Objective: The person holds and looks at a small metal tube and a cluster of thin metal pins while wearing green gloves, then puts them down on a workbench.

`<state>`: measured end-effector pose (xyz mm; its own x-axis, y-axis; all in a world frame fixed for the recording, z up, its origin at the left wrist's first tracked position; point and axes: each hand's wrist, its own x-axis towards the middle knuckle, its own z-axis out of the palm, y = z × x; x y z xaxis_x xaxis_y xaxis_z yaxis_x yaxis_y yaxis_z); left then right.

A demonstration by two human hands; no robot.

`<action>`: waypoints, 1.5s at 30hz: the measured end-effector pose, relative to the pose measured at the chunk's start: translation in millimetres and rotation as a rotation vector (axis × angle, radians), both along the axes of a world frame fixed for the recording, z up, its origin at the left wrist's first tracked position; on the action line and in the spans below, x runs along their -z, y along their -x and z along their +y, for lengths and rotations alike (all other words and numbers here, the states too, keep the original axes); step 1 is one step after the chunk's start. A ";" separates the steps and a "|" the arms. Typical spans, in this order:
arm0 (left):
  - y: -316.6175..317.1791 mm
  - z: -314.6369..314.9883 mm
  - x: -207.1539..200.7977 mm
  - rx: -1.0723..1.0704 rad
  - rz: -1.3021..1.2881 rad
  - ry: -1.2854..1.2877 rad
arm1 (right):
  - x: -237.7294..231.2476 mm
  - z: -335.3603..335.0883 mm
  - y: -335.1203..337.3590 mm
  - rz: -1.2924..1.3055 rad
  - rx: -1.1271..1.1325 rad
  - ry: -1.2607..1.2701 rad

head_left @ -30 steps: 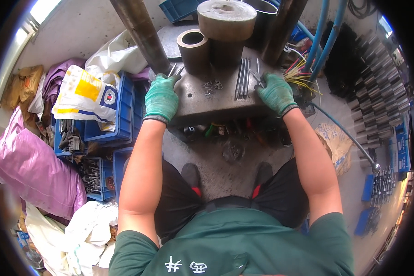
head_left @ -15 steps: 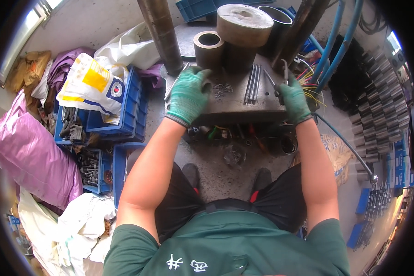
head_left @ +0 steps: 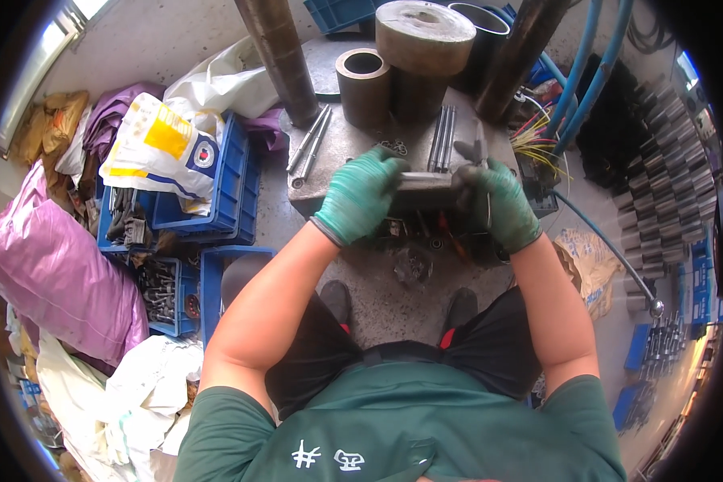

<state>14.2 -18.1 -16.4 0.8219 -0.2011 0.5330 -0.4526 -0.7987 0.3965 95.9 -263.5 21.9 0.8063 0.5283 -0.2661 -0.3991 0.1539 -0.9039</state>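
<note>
My left hand [head_left: 360,193], in a green knit glove, is closed around one end of a metal rod [head_left: 426,177]. The rod lies level over the bench's front edge, and its other end reaches my right hand [head_left: 506,205]. That hand, gloved alike, grips a pair of pliers [head_left: 481,143], partly blurred, with their jaws hidden near the rod end. Small metal rings [head_left: 394,147] lie in a heap beyond my left fingers. Several thin rods [head_left: 442,138] rest side by side on the bench, and two silvery rods [head_left: 309,145] lie at its left.
The metal bench [head_left: 329,177] carries a thick-walled tube [head_left: 363,84] and a large round block [head_left: 424,36] between two steel columns [head_left: 281,60]. Left are blue crates [head_left: 237,189] and a pink sack [head_left: 64,265]. Blue hoses [head_left: 594,72] and stacked metal cylinders [head_left: 667,185] stand right.
My left hand has come from the rods at the bench's left toward the middle, now carrying one rod. My right hand has moved nearer me and inward with the pliers, meeting the rod.
</note>
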 end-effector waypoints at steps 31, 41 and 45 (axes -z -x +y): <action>-0.9 -9.4 -0.7 -0.334 0.516 0.820 | -9.2 -12.9 -4.9 -0.455 -0.128 0.239; 0.4 4.8 -9.6 -0.142 0.902 1.633 | -7.2 2.6 9.5 -1.481 -0.140 0.768; 1.2 4.2 -5.7 -0.107 0.857 1.679 | -5.7 7.2 9.4 -1.502 -0.157 0.762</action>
